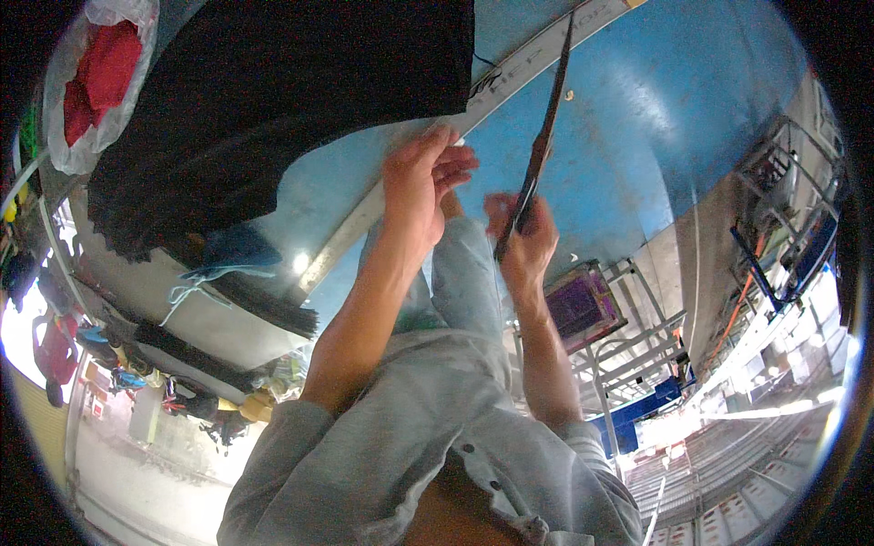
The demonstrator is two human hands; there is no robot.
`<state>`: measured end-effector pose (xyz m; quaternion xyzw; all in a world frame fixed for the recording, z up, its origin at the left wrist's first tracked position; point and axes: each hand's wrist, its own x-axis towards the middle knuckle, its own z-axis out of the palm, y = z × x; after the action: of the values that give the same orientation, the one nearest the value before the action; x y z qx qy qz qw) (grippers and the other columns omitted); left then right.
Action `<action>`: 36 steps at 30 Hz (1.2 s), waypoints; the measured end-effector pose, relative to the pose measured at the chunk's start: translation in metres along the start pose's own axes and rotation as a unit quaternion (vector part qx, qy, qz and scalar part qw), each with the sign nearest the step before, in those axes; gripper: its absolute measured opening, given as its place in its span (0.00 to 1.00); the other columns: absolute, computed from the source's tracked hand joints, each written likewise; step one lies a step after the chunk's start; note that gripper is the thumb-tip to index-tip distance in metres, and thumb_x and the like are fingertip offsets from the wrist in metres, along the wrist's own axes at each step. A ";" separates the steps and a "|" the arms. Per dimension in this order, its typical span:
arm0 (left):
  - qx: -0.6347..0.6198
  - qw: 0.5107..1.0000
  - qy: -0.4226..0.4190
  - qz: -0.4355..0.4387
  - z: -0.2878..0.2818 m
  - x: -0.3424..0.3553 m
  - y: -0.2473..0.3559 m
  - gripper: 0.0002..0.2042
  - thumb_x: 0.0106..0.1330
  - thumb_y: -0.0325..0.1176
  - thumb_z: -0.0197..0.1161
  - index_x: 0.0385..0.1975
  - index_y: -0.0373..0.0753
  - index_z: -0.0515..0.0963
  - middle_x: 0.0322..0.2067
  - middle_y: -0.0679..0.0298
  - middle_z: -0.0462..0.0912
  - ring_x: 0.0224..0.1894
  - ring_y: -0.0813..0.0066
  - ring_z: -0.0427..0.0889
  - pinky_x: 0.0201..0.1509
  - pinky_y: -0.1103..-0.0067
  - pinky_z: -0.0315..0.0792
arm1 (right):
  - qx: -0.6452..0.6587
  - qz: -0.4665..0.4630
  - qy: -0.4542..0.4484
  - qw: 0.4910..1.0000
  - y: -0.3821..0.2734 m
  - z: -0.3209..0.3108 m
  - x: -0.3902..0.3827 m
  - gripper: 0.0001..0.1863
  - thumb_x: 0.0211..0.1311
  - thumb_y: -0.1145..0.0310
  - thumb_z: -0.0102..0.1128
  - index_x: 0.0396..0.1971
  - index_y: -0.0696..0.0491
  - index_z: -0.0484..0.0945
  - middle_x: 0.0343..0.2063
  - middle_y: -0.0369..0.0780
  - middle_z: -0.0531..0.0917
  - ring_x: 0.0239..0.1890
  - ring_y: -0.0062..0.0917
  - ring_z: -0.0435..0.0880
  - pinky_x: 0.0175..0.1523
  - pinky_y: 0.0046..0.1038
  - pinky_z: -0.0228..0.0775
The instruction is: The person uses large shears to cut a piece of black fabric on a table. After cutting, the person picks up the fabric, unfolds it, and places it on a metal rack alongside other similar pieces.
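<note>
My right hand (528, 238) is closed around a long, thin, dark tool that looks like a pair of scissors (544, 136). Its narrow end tapers away from me over the blue tabletop (628, 136). The fingers of that hand are partly blurred. To the left, my left hand (426, 177) is raised with its fingers curled, and a small white piece (459, 142) shows at the fingertips. A large black cloth (300, 82) lies just beyond the left hand, its curved edge close to the fingers.
A pale measuring strip (523, 77) runs diagonally across the tabletop. Red cloth in a clear plastic bag (68, 136) sits at far left. Light blue cord (196, 291) lies below the black cloth. Metal racks (628, 318) with a purple crate (583, 308) stand at right.
</note>
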<state>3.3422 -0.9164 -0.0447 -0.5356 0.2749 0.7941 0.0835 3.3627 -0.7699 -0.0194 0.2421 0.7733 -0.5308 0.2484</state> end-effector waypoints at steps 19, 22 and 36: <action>-0.035 0.996 -0.079 0.023 -0.019 -0.003 -0.008 0.12 0.63 0.34 0.59 0.40 0.33 0.77 0.38 0.56 0.83 0.40 0.66 0.83 0.45 0.73 0.76 | -0.128 -0.115 0.137 0.976 -0.055 0.074 0.082 0.09 0.49 0.72 0.70 0.26 0.58 0.77 0.21 0.37 0.82 0.22 0.18 0.75 0.28 0.25 0.67; -0.054 0.994 -0.091 0.020 -0.009 -0.002 0.000 0.11 0.64 0.34 0.59 0.40 0.33 0.77 0.40 0.56 0.82 0.44 0.66 0.82 0.50 0.71 0.74 | -0.084 -0.098 0.102 0.986 -0.059 0.069 0.080 0.10 0.49 0.73 0.69 0.27 0.58 0.76 0.22 0.39 0.82 0.23 0.21 0.76 0.29 0.28 0.68; -0.096 0.994 -0.025 0.036 0.017 0.019 0.008 0.12 0.61 0.34 0.63 0.37 0.31 0.74 0.43 0.50 0.80 0.46 0.59 0.81 0.44 0.72 0.79 | 0.098 -0.048 -0.033 0.994 -0.062 0.033 0.060 0.21 0.50 0.57 0.72 0.32 0.59 0.76 0.18 0.32 0.75 0.16 0.13 0.69 0.21 0.18 0.56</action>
<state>3.3173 -0.9176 -0.0545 -0.5107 0.2144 0.8325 0.0098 3.2819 -0.8140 -0.0249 0.2105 0.7198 -0.6226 0.2234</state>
